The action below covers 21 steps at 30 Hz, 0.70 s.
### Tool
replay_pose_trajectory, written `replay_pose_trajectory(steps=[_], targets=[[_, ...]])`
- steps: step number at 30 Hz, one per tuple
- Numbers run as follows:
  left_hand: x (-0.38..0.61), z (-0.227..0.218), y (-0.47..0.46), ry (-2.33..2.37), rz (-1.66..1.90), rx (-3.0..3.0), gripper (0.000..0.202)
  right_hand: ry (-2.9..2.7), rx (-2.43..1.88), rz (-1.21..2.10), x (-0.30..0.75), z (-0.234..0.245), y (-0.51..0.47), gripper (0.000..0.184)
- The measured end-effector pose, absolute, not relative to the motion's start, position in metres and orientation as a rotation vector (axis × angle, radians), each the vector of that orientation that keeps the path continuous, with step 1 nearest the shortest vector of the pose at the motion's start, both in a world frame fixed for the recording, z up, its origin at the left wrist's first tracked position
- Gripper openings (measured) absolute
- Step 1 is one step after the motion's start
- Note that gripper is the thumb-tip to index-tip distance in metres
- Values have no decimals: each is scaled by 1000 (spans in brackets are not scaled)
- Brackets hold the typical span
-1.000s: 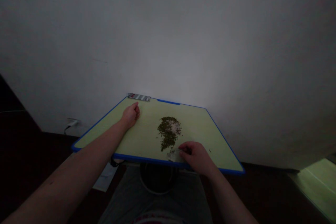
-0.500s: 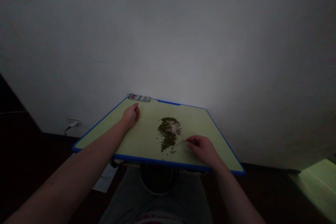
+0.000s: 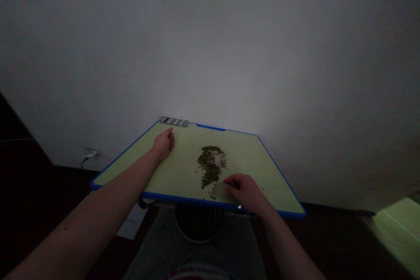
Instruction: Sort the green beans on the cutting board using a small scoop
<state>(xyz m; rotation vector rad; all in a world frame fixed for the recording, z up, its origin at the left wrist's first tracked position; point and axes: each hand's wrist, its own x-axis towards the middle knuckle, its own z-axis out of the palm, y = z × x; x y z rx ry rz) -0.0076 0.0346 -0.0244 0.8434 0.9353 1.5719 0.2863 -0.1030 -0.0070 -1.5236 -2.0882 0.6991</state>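
My right hand (image 3: 242, 189) pinches a clear, curved plastic piece that looks like a protractor (image 3: 218, 189), close to the board's front edge. Its rounded side faces the lower end of a spread pile of small dark-green beans (image 3: 210, 170). Among the beans, on the pile's right side, lies a patch of pale grains (image 3: 218, 160). My left hand (image 3: 164, 143) rests on the pale-green board (image 3: 187, 166) left of the pile, its fingers curled in with nothing visible in them. A few loose beans sit near the plastic piece.
A dark round pot (image 3: 198, 222) stands between my legs below the board's blue front rim. A grey strip-like item with buttons (image 3: 173, 121) lies at the far left corner. Behind the board rises a grey wall (image 3: 216, 61); a plug sits in a socket (image 3: 91, 154) at left.
My right hand has moved slightly left and toward me with the clear plastic piece, which is now nearer the front rim. Some loose beans there shifted with it. My left hand stays put.
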Motion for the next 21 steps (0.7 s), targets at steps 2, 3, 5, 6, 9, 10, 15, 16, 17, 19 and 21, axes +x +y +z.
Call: replay_pose_trajectory(steps=[2,3,5,6,9,10,15,16,17,19,21], targets=[[-8,-24,35,942,1574,837,34,-2096,-1494,723,284,-7,-106,23],[-7,-24,35,942,1575,834,34,-2098,-1484,730,282,-7,-108,23],[-7,-23,35,936,1572,833,35,-2095,-1474,733,280,-7,-111,24],[-7,-23,35,933,1571,833,35,-2092,-1470,739,279,-6,-112,24],[-6,-22,34,943,1568,822,35,-2078,-1459,757,281,-6,-112,24],[-6,-22,34,949,1570,819,35,-2070,-1463,749,283,-6,-111,25],[-7,-24,33,938,1575,836,35,-1990,-1550,657,298,-11,-95,27],[-7,-24,33,934,1576,836,35,-1986,-1564,639,300,-12,-92,27],[-8,-24,33,930,1574,837,35,-1988,-1576,623,301,-13,-89,27],[-8,-24,34,932,1574,836,35,-2001,-1586,605,299,-13,-87,26],[-8,-24,35,940,1573,833,35,-2017,-1578,607,295,-12,-86,25]])
